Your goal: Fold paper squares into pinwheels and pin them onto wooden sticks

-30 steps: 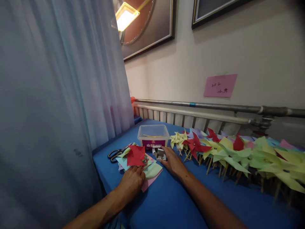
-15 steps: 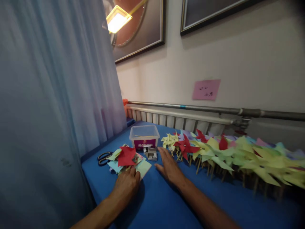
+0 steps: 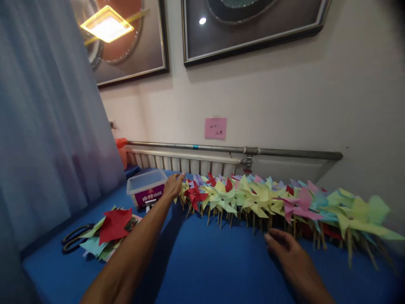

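Note:
A long row of paper pinwheels (image 3: 253, 198) on wooden sticks, yellow, green, red and pink, lies across the blue table (image 3: 205, 261) along the wall. My left hand (image 3: 173, 186) reaches forward to the row's left end, fingers stretched out, right beside a clear plastic box (image 3: 146, 185) with a purple label. My right hand (image 3: 289, 251) hovers low over the table in front of the row's middle. Its fingers are loosely apart and hold nothing, close to the stick ends.
A pile of coloured paper squares with a red sheet on top (image 3: 112, 226) lies at the left, with black scissors (image 3: 74, 238) beside it. A curtain (image 3: 47, 139) hangs on the left. A radiator and pipe (image 3: 221, 148) run behind the table, under a pink note (image 3: 215, 128).
The view has swung right. My left hand left the paper pile and reached forward to the row's left end. My right hand moved right, away from the small metal item by the box.

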### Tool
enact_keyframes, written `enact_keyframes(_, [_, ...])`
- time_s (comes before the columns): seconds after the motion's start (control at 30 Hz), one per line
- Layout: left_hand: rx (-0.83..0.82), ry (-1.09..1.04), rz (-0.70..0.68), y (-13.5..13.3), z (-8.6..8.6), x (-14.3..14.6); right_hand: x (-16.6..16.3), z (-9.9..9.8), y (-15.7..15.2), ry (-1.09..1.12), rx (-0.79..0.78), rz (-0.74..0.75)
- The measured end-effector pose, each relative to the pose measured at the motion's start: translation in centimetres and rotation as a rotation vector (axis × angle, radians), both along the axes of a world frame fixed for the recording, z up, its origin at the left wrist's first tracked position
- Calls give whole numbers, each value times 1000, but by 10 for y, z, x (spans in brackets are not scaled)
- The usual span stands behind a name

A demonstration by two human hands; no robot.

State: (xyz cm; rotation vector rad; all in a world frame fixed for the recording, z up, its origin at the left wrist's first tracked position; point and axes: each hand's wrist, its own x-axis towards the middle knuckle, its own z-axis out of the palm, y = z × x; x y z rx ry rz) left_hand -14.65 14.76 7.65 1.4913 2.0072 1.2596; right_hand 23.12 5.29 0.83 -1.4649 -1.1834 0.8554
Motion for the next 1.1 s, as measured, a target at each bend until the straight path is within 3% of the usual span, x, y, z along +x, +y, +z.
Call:
enact_keyframes(0.2, [-99, -46, -82, 62, -5, -4, -7, -21, 11, -52, 36, 11])
enact_keyframes(0.37, [-177, -162, -143, 79, -22, -5, -18, -28, 32, -84, 29, 14])
enact_keyframes(0.5, [-291, -438, -277, 83, -31, 2, -28, -29, 48, -68, 73, 15])
enact_keyframes(0.6, [-384, -615, -400, 82, -35, 13, -38, -30, 57, -20, 114, 72])
enact_keyframes(0.77, [-520, -719, -514, 66, -42, 33, -62, -31, 60, 1, 186, 112])
enact_keyframes(1.1, [-318, -691, -635, 12, -46, 65, -111, -11, 35, 121, 181, 168])
